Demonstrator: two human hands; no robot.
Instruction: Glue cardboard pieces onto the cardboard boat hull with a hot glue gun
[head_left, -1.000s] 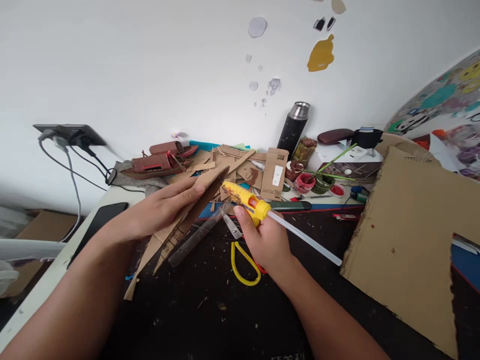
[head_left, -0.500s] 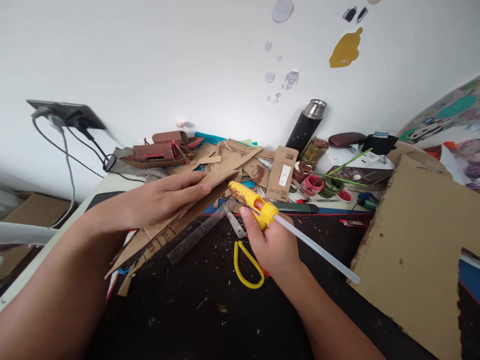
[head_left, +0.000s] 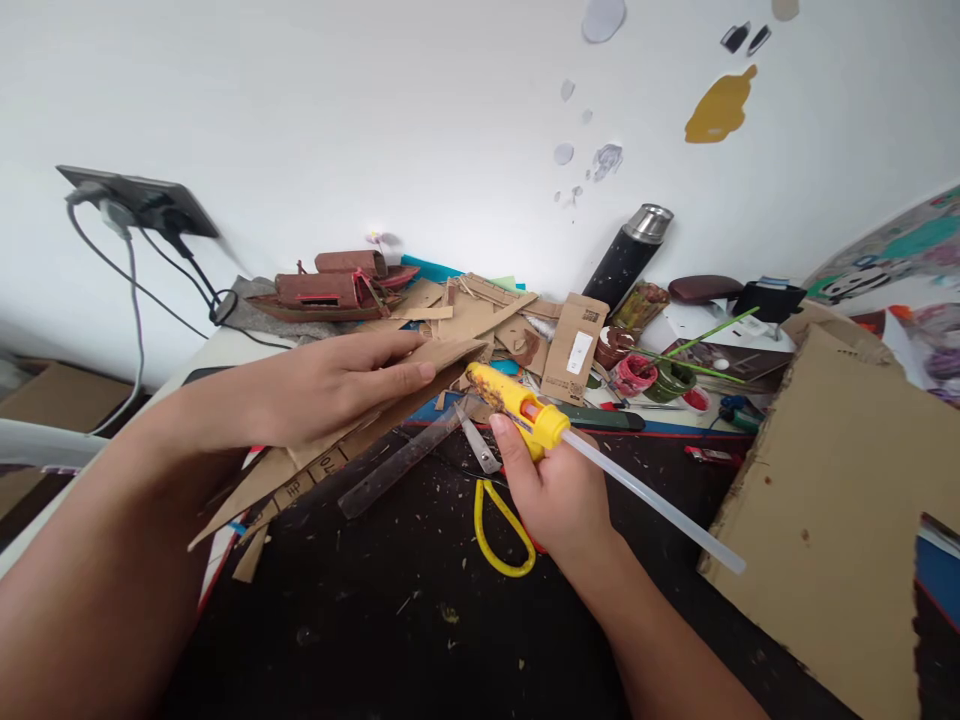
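Observation:
My right hand (head_left: 551,490) is wrapped round a yellow glue gun (head_left: 517,402) with a long clear glue stick (head_left: 652,500) sticking out behind it. The gun's tip points left at the end of a long cardboard strip (head_left: 330,440). My left hand (head_left: 337,385) grips that strip, fingers stretched along its upper side. The strip slants down to the lower left over the dark desk. A transparent ruler (head_left: 401,460) and yellow-handled scissors (head_left: 495,510) lie just under the two hands.
A big cardboard sheet (head_left: 832,500) lies at the right. Cardboard scraps (head_left: 480,310) and a brown-red model boat (head_left: 330,290) sit at the back. A black flask (head_left: 626,255), paint pots (head_left: 637,372), and a phone (head_left: 196,376) stand around. Cables hang from a wall socket (head_left: 142,200).
The cardboard strip has swung flatter, its far end lower and its near end pushed further left. The view has shifted, so everything sits a little more to the right.

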